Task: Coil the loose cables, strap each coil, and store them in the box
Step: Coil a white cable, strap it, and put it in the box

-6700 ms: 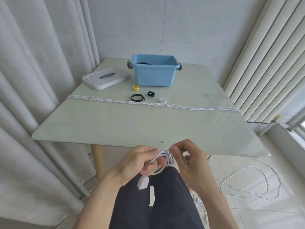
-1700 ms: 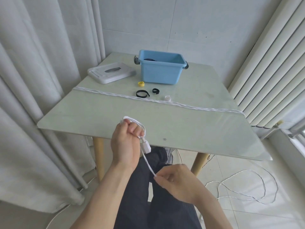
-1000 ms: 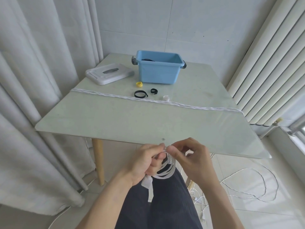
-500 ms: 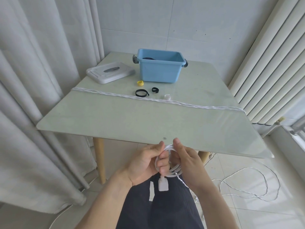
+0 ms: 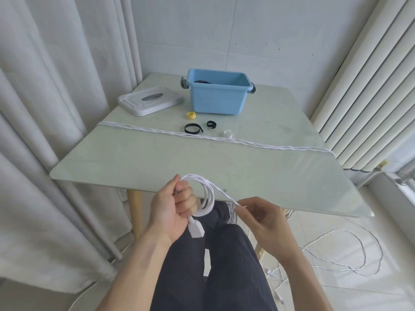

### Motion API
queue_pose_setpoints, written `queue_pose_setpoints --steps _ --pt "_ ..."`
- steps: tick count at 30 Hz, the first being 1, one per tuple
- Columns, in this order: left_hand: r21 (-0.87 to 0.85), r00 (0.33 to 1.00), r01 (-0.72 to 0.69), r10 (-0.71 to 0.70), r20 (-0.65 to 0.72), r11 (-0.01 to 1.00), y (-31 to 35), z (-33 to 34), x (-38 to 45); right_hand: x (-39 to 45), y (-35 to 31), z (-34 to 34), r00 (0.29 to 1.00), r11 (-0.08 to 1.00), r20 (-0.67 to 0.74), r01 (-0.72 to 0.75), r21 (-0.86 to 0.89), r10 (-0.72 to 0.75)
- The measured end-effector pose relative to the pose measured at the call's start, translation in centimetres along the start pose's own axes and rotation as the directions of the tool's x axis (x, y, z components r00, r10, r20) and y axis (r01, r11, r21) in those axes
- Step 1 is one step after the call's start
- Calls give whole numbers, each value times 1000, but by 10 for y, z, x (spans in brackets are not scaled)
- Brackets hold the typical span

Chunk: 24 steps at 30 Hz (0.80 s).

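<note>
The coiling is under way but far from finished. The left hand (image 5: 173, 212) grips a small coil (image 5: 207, 198) of white cable at the near edge of the counter (image 5: 157, 158), with the plug (image 5: 196, 230) hanging below the fist. A few turns are gathered there; much of the same cable, it seems, lies slack on the floor (image 5: 336, 254) to the right. A second, twisted white cable (image 5: 224, 139) lies stretched across the counter from edge to edge, not yet touched. The straps wait beyond it: a yellow strap (image 5: 191, 114), two black straps (image 5: 192, 128) and a white one (image 5: 228, 133). The blue box (image 5: 219, 95) stands open at the far side with its lid (image 5: 150, 103) beside it; something dark sits inside, possibly a coil already stored, though the rim hides most of it. So strapping and storing of this coil are left, and then the long cable.

The left hand is held palm toward the body, fingers (image 5: 186, 196) curled tight round the bundle. The right hand (image 5: 262, 221) is lower and to the right, its thumb and forefinger pinching the running strand just off the coil, other fingers loosely bent, poised to feed another loop.
</note>
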<state>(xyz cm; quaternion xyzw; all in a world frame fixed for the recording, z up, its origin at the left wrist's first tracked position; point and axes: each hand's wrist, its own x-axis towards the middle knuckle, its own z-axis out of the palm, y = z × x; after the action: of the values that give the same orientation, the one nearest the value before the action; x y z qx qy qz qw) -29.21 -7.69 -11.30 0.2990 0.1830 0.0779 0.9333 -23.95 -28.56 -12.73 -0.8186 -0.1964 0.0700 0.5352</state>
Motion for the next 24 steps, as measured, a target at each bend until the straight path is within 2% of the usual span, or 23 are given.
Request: queue_pose_setpoints --steps 2,4,8,14,15,17,20,22,24 --pt "-14 996 -87 87 -36 996 6 -3 2 -1 4 -8 999 1000 -25 -30 -4 30" --pt "44 989 -135 138 -53 990 8 -5 4 -1 7 -11 995 999 -91 -45 1 45" --pt "277 991 -118 132 -32 954 5 -6 4 1 8 -10 943 988 -309 -84 133 121" --pt "492 985 -142 172 -16 859 4 -2 2 5 12 -9 877 980 -449 -102 173 171" --pt "458 987 -132 159 -21 879 4 -1 2 4 12 -9 879 977 -442 -111 179 181" --pt "282 994 -99 110 -22 954 5 0 3 4 11 -10 908 977 -370 -151 151 197" --pt "15 996 -94 94 -2 995 8 2 5 -2 8 -10 975 983 -122 -185 8 185" --pt "-88 994 -112 113 12 990 8 5 4 -8 4 -6 982 982 66 -172 -75 177" --pt "-123 989 -141 144 18 982 7 10 1 -12 2 2 969 984 175 -161 -80 173"
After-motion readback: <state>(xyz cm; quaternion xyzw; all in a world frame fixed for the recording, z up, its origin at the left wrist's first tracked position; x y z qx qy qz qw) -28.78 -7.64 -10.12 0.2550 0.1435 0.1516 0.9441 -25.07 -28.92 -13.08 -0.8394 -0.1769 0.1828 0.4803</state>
